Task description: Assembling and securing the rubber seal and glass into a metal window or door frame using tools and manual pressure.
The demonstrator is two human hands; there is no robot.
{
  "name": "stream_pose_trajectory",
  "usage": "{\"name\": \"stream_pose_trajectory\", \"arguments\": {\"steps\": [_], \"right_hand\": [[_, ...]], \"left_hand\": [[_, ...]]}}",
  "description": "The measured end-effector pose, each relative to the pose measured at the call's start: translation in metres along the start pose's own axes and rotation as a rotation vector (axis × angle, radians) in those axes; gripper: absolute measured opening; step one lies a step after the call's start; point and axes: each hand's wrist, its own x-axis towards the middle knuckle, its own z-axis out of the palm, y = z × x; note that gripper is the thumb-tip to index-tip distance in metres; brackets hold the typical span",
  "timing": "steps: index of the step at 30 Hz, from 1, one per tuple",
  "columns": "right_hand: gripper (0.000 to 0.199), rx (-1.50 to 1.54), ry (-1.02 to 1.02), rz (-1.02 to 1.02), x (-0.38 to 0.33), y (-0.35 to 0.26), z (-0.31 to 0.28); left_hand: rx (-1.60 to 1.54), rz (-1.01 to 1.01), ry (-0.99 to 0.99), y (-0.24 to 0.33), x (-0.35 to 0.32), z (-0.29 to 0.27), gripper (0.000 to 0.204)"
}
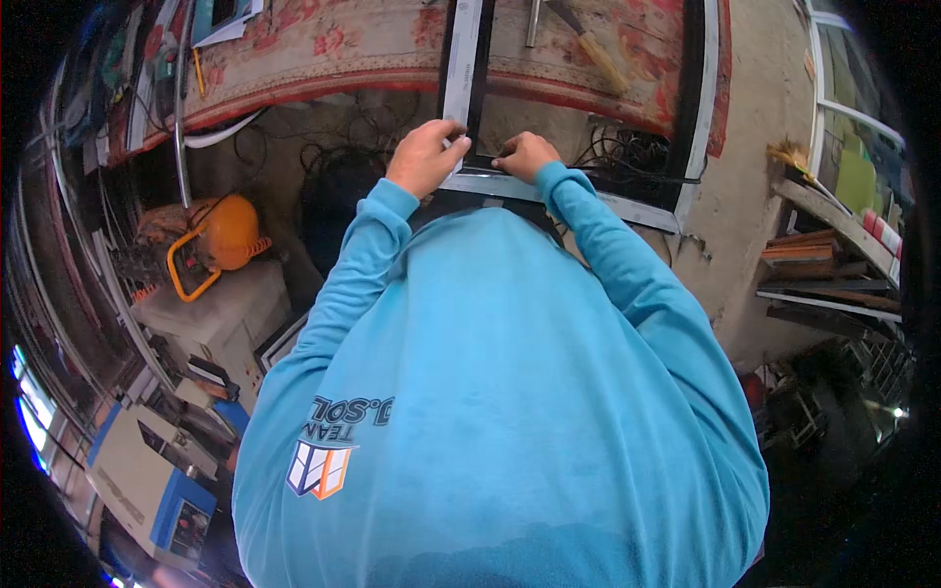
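Observation:
A dark metal frame (635, 212) with pale film strips along its faces lies in front of me, its near bar close against my body. At its near left corner, my left hand (424, 159) rests over the upright bar (461, 69), thumb and forefinger brought together. My right hand (527, 157) is just to the right, by the inner edge of the near bar. Its fingers are curled and pinched close to the black inner edge. Whatever either hand pinches is too small or hidden to make out. Both forearms wear blue sleeves.
Under the frame's far part is a table with a red patterned cloth (333, 44), bearing a wooden-handled tool (600, 61) and a metal rod (534, 22). Black cables (627, 152) coil below. An orange machine (230, 233) stands left; wood pieces (809, 257) are stacked right.

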Motion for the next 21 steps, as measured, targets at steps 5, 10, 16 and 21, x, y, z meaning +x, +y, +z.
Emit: {"name": "stream_pose_trajectory", "arguments": {"steps": [5, 10, 16, 21], "right_hand": [[0.043, -0.015, 0.029, 0.03, -0.006, -0.007, 0.004], [0.035, 0.037, 0.017, -0.045, 0.0, 0.005, 0.011], [0.035, 0.139, 0.101, -0.232, -0.004, 0.029, 0.004], [0.026, 0.031, 0.227, -0.172, -0.022, 0.021, 0.005]], "left_hand": [[0.278, 0.268, 0.059, 0.015, 0.017, 0.034, 0.02], [0.626, 0.376, -0.18, 0.016, 0.038, 0.044, 0.018], [0.922, 0.423, -0.448, 0.009, 0.058, 0.048, 0.025], [0.936, 0.326, -0.61, 0.01, 0.075, 0.053, 0.031]]}}
